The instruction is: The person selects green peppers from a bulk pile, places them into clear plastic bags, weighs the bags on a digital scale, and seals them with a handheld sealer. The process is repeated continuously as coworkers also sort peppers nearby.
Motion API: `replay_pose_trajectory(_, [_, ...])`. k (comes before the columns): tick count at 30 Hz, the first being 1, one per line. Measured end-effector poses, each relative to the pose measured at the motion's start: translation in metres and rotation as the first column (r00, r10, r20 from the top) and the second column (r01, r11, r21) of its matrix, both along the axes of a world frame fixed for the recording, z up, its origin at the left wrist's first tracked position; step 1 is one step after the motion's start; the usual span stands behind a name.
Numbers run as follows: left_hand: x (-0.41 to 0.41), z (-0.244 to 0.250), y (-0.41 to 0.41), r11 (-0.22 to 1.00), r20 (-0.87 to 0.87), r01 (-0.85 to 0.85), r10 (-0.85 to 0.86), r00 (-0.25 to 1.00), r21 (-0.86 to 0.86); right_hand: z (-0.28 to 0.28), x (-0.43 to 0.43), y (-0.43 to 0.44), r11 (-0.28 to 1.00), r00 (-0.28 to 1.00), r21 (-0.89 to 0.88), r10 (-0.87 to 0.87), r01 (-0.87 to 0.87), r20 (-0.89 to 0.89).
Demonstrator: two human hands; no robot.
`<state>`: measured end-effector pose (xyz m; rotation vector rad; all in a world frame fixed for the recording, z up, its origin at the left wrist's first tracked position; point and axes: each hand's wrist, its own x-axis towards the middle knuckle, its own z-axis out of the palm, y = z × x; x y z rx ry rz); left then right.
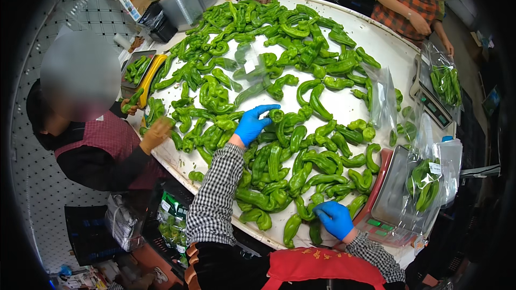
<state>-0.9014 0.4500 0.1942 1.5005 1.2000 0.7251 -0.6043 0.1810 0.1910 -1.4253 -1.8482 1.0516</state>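
My left hand (254, 125), in a blue glove, reaches over the heap of green peppers (278, 157). Its forefinger and thumb are apart beside the blunt end of one pepper (276, 116). Lower right, my right hand (334, 219), also blue-gloved, has its fingers curled at the near side of the heap. Its fingertips meet a curved pepper (303, 209); whether they grip it is hidden. A darker pepper (315, 231) lies just left of that hand. All of these lie on a white table (338, 102).
Right of my hands stands a red scale (375, 193) beside a clear bag of peppers (423, 185). Another scale (437, 108) and bagged peppers (445, 84) are beyond. Co-workers stand left, at a yellow scale (153, 74), and far right. Empty clear bags (379, 96) lie among peppers.
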Motion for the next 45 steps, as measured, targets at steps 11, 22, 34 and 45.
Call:
replay_pose_trajectory(11, [0.058, 0.030, -0.141, 0.971, 0.011, 0.195, -0.198, 0.980, 0.136, 0.023, -0.009, 0.006, 0.908, 0.852, -0.411, -0.282, 0.087, -0.441])
replay_pose_trajectory(22, [0.040, 0.027, -0.110, 0.870, -0.664, 0.118, 0.272, 0.696, 0.480, -0.002, 0.006, 0.024, 0.850, 0.747, -0.456, -0.480, 0.265, -0.459])
replay_pose_trajectory(34, [-0.023, -0.032, -0.050, 0.956, -0.903, 0.000, 0.278, 0.328, 0.295, -0.006, 0.015, 0.019, 0.869, 0.785, -0.457, -0.414, 0.190, -0.461])
replay_pose_trajectory(45, [0.037, 0.048, -0.159, 0.564, -0.681, 0.409, 0.442, 0.583, 0.717, 0.002, 0.014, 0.014, 0.900, 0.792, -0.381, -0.388, 0.214, -0.471])
